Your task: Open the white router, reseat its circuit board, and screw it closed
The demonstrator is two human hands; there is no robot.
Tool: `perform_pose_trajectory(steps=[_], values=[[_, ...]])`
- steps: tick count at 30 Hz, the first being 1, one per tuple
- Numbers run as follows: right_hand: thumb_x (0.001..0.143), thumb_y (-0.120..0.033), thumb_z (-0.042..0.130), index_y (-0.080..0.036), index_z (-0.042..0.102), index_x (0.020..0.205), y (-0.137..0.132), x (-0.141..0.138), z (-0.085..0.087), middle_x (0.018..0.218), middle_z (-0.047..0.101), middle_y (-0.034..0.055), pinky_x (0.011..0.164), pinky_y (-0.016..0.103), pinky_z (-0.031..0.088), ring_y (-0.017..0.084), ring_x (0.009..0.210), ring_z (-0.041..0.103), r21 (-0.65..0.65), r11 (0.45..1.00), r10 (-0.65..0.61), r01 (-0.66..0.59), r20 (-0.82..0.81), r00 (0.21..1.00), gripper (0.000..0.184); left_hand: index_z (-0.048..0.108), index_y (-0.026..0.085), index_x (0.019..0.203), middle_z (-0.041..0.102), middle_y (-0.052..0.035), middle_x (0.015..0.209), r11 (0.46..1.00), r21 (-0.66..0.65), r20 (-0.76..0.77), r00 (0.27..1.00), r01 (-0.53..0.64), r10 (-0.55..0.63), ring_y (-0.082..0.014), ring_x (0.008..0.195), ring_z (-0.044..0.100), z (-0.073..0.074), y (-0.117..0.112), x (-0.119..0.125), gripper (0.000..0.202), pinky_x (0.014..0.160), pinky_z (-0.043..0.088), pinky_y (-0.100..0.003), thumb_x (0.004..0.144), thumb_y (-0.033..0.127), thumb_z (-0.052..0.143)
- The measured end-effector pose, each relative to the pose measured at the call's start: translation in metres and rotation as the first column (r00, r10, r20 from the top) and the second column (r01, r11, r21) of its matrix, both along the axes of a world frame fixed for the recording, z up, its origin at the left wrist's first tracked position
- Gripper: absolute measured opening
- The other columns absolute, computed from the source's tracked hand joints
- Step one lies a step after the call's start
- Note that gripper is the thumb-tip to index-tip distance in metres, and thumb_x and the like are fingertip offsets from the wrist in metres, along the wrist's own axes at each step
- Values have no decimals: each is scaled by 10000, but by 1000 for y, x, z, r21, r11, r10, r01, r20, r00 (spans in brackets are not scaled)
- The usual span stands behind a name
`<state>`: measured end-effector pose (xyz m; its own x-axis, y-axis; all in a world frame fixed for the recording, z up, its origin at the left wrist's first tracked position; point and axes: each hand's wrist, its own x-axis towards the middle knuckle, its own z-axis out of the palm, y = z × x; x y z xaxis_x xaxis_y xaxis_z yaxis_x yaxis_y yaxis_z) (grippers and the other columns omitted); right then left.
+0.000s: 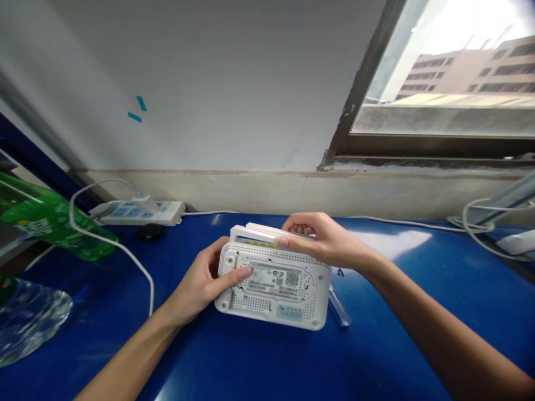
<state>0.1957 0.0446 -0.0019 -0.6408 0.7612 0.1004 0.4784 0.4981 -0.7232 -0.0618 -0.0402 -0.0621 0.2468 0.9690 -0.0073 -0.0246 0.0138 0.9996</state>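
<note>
White Wi-Fi router (276,303) underside up on blue table (376,345), held between both hands. Left hand (200,284) closed around left edge, thumb across label. Right hand (321,239) curled over far edge, against folded antennas (259,231). Clear plastic tube (339,306) just beside router's right edge.

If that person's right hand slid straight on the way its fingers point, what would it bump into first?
The white plastic Wi-Fi router, underside up: the right hand already seems to grip its far edge, so nothing appears to lie between them.
</note>
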Motion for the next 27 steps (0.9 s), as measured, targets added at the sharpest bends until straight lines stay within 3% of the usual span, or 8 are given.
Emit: perform_pose_trajectory(steps=[5,8,17,23,27], values=[[956,-478,640,-179,707,873,-2,3,-2,845,696,36,622,278,410,148,720,605,207,978,15,-14,-2,1000,317,558,194,1274,694,-128,1279,1000,-1,-9,1000,29,-29,-281,1063,722,6,-2,1,484,863,629,-389,869,349,773],[978,-468,616,-179,709,899,-3,6,-2,851,685,32,637,277,407,140,727,589,254,966,56,-51,-14,998,314,557,192,1289,700,-129,1265,999,4,-14,999,48,-48,-288,1070,721,8,-3,2,503,860,632,-395,864,350,776],[975,-447,612,-174,708,889,-3,8,-4,841,671,33,648,277,431,148,751,589,139,987,101,-85,-112,989,302,571,187,1275,712,-122,1233,998,8,5,998,66,-66,-273,1053,726,4,-1,3,477,869,623,-394,871,348,769],[948,-474,643,-173,706,930,-7,5,2,780,685,33,545,264,397,150,666,592,-50,997,49,-52,-60,997,308,554,185,1273,701,-129,1250,999,25,-10,999,46,-46,-281,1062,724,3,-2,6,493,885,624,-414,870,370,768],[974,-469,613,-184,728,928,-9,-1,5,843,699,40,590,269,412,149,705,601,97,991,92,-92,3,996,311,555,202,1252,713,-105,1231,999,24,-24,999,46,-45,-267,1044,731,3,-4,6,459,861,629,-376,874,347,771]])
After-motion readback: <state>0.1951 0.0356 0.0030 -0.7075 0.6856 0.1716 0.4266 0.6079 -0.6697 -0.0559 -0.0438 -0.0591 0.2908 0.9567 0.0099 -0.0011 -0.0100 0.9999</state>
